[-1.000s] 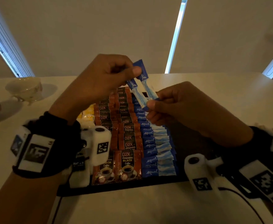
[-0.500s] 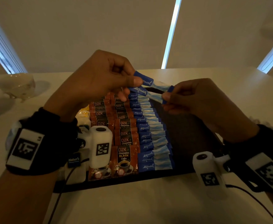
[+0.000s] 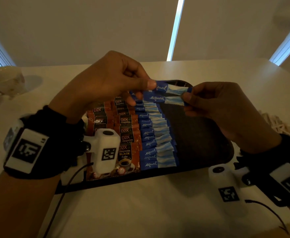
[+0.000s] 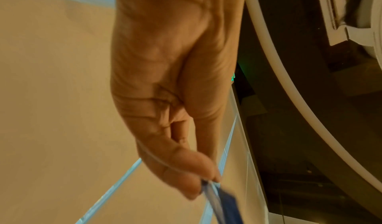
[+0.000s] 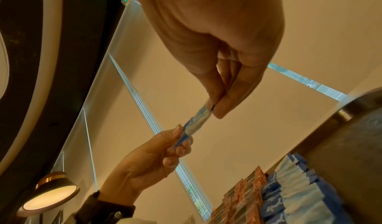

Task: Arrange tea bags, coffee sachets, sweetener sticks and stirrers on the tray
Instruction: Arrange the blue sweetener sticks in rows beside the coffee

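Note:
Two blue sweetener sticks lie level in the air over the far end of the dark tray. My left hand pinches their dark-blue ends and my right hand pinches the pale ends. The right wrist view shows the same sticks stretched between both hands. On the tray a column of sweetener sticks runs front to back, with two columns of brown coffee sachets to its left. Tea bags at the tray's left are mostly hidden by my left wrist.
A pale teacup stands on the table at the far left. A pile of pale stirrers lies right of the tray, behind my right wrist. The right half of the tray is bare.
The two sticks turned from upright to level and sank toward the tray's far end. My right hand slid to their right ends; my left hand kept its pinch.

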Action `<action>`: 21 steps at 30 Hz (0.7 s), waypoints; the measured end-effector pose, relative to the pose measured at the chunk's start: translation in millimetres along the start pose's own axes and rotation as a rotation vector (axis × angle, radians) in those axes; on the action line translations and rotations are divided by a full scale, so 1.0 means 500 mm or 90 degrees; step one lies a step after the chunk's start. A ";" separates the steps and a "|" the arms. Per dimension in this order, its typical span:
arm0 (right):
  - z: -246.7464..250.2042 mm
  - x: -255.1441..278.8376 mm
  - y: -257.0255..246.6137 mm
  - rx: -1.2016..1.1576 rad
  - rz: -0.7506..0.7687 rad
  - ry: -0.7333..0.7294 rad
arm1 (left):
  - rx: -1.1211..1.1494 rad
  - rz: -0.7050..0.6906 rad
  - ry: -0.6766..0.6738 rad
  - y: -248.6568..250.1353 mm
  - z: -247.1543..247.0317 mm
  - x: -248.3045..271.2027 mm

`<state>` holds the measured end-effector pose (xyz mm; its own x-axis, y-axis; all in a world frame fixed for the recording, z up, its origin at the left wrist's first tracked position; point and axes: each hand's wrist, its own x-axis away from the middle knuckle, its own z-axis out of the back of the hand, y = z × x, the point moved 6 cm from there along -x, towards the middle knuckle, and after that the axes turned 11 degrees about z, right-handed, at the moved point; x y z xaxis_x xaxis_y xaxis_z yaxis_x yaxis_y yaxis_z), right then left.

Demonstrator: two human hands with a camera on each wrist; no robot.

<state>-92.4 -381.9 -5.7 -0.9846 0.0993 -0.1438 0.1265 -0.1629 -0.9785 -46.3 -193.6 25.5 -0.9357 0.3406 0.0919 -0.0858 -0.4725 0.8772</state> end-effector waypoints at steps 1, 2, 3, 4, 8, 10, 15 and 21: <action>0.003 0.005 0.004 0.019 -0.014 -0.011 | -0.009 0.000 0.007 0.001 0.006 0.002; 0.004 0.011 0.010 0.041 -0.032 -0.030 | -0.009 -0.001 0.023 0.002 0.016 0.003; 0.004 0.019 0.019 0.065 -0.056 -0.059 | -0.002 -0.003 0.044 0.004 0.029 0.005; 0.002 0.028 0.030 0.089 -0.087 -0.092 | 0.009 -0.004 0.063 0.005 0.043 0.007; 0.005 0.063 0.082 0.172 -0.224 -0.196 | 0.030 -0.019 0.088 0.006 0.082 0.015; 0.008 0.070 0.103 0.209 -0.269 -0.225 | 0.027 -0.026 0.089 0.005 0.089 0.016; -0.008 0.078 0.131 0.229 -0.313 -0.279 | 0.020 -0.018 0.082 0.000 0.084 0.012; -0.020 0.070 0.141 0.215 -0.315 -0.271 | 0.030 -0.034 0.092 0.003 0.085 0.011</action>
<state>-116.8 -380.0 -81.3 -0.8875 -0.1392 0.4393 -0.3208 -0.4978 -0.8058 -37.2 -157.8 47.6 -0.9699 0.2425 -0.0204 -0.1232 -0.4173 0.9004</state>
